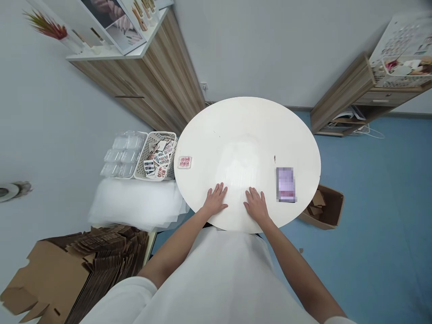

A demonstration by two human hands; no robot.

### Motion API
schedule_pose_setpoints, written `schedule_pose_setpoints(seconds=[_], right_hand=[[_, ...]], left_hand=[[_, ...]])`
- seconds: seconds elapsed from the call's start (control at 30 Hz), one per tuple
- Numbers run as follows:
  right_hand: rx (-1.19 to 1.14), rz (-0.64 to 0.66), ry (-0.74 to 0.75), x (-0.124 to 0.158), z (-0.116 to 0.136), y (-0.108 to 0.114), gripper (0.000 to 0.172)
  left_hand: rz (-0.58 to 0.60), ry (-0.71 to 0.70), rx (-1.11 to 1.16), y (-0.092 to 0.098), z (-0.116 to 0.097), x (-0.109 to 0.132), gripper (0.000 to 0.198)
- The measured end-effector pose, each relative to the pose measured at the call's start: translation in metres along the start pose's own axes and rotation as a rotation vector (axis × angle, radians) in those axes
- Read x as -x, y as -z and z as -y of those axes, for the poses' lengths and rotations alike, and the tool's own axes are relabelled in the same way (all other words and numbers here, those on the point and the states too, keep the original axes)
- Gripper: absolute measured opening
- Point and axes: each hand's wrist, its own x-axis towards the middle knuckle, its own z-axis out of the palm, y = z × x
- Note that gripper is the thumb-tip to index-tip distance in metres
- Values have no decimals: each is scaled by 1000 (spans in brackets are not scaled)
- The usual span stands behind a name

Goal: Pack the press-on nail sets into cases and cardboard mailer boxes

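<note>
Head view: the left hand (216, 199) and right hand (256, 205) lie flat, palms down, fingers spread, holding nothing, slightly apart at 6 o'clock on the round white table (246, 130). 1 pink packet (184, 162) lies at 9 o'clock and 1 purple card (286, 184) at 4 o'clock.

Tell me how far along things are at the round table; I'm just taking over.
Barely begun, it seems. Done: one pink packet lies near the left edge of the table, with a purple card to the right. In hand: nothing; the left hand and right hand rest flat and open at the near edge. Left: the basket alongside holds many packets, beside clear cases and flat cardboard boxes.
</note>
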Motion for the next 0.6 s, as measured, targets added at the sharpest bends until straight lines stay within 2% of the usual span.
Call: schedule_pose_setpoints(seconds=[0.2, 0.33, 0.47, 0.6], right_hand=[[-56, -15, -26, 2, -1, -3, 43], [-101, -64, -44, 6, -1, -2, 41], [-125, -173, -116, 2, 11, 2, 37], [-218, -199, -112, -26, 47, 6, 37]], left_hand=[[-31, -6, 69, -4, 4, 3, 72], [-73, -38, 143, -6, 16, 10, 68], [-163, -20, 254, -4, 46, 25, 63], [-298, 119, 424, 2, 96, 35, 61]])
